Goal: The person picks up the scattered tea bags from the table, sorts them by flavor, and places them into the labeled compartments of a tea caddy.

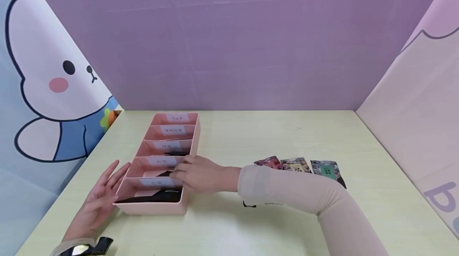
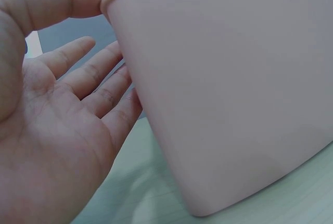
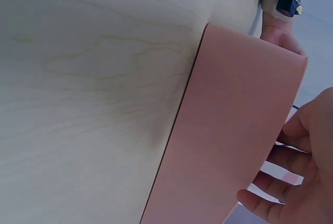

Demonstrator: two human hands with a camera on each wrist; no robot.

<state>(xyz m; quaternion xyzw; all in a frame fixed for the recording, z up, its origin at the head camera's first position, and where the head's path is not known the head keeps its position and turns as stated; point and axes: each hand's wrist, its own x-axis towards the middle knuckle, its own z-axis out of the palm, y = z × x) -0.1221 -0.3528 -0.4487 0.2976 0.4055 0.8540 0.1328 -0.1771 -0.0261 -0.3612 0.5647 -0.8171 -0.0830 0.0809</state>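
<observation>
A long pink divided box (image 1: 154,208) stands on the left of the table, its compartments bearing white labels. My right hand (image 1: 204,174) reaches over the box's right wall into the second compartment from the front. Beside its fingertips shows part of a dark packet (image 1: 164,174); whether they pinch it is hidden. Another black packet (image 1: 161,196) lies in the front compartment, and dark edges show in the third. My left hand (image 1: 98,202) is at the front left corner, fingers extended. In the left wrist view, its thumb (image 2: 67,2) touches the rim.
Three packets lie in a row to the right, partly behind my right sleeve: a red one (image 1: 269,162), a brownish one (image 1: 295,164) and a green-labelled one (image 1: 328,170). A small black bow shape (image 1: 249,205) shows below the sleeve. A purple cloth wall (image 1: 244,49) closes the back.
</observation>
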